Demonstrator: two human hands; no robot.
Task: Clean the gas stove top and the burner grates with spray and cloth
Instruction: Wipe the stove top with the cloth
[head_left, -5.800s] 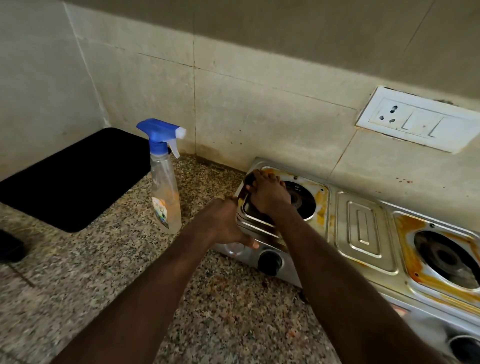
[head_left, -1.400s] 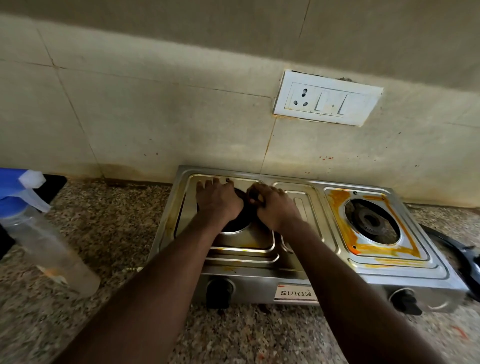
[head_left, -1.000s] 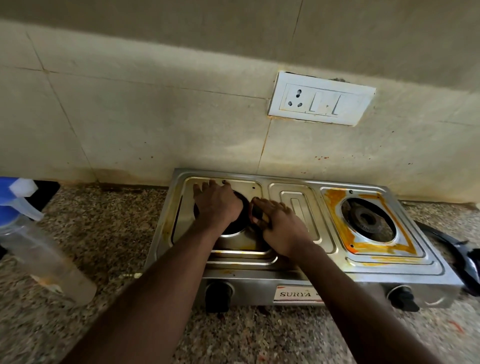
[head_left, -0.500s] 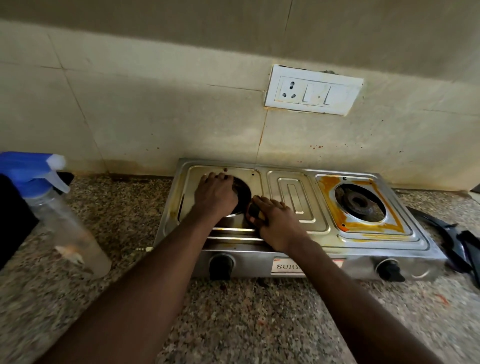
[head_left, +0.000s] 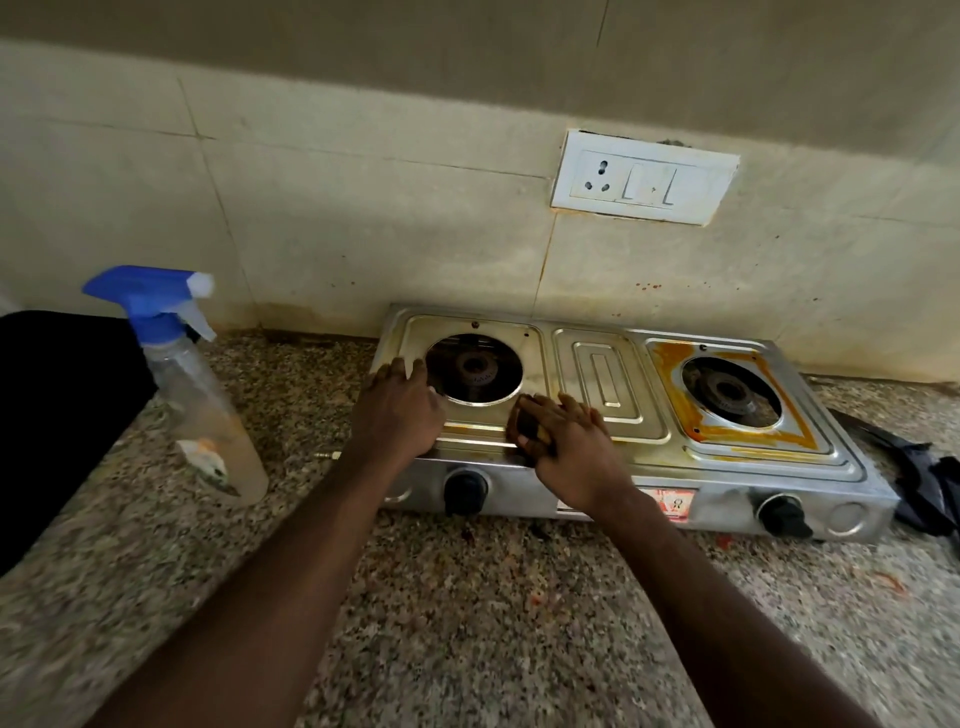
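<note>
A steel two-burner gas stove (head_left: 597, 379) stands on the granite counter against the wall. Its left burner (head_left: 475, 369) is bare, and the panel around it is mostly clean. Orange grime rings the right burner (head_left: 730, 391). My left hand (head_left: 397, 410) rests flat on the stove's front left corner. My right hand (head_left: 563, 441) grips a small dark scrub pad (head_left: 525, 427) with a yellow edge and presses it on the front rim, just right of the left burner. A clear spray bottle (head_left: 200, 395) with a blue trigger stands left of the stove.
Two black knobs (head_left: 465, 491) (head_left: 782, 514) sit on the stove's front face. A black mat (head_left: 57, 410) lies at far left. A dark object, perhaps a grate or cloth (head_left: 919, 483), lies right of the stove. A white socket plate (head_left: 644, 179) is on the wall.
My left hand slid off the left burner to the stove's front left corner. My right hand moved the pad toward the front rim. The view pulled back and the spray bottle came into fuller sight.
</note>
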